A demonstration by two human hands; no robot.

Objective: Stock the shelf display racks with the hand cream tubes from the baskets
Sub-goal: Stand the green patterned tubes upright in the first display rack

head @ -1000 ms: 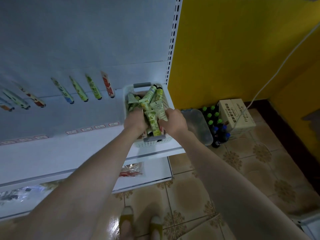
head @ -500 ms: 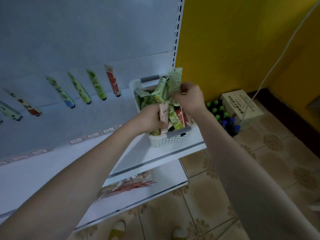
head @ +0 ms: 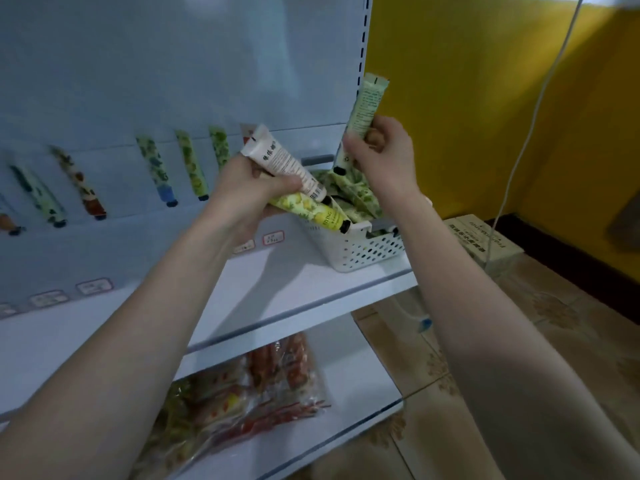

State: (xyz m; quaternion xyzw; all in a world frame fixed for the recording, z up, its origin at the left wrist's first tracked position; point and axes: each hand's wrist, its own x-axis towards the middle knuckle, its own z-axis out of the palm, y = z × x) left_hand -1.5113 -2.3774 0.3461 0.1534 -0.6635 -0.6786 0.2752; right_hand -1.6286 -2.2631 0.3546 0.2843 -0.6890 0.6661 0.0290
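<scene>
A white perforated basket (head: 360,247) of hand cream tubes stands at the right end of the white shelf (head: 277,289). My left hand (head: 249,192) grips two tubes just left of the basket: a white tube (head: 284,161) and a yellow-green tube (head: 311,211), caps pointing right. Above the basket, my right hand (head: 384,150) holds a pale green tube (head: 363,109) upright, cap down. Several patterned tubes (head: 159,171) stand in a row against the shelf's back panel, left of my hands.
Price labels (head: 93,285) line the shelf. Bagged snacks (head: 249,393) lie on the lower shelf. A yellow wall (head: 485,98) is to the right, with a white cable (head: 533,109) hanging down it and a cardboard box (head: 485,240) on the tiled floor.
Both hands have risen out of the basket. My left hand now holds two tubes lifted clear of it, and my right hand has raised the pale green tube higher.
</scene>
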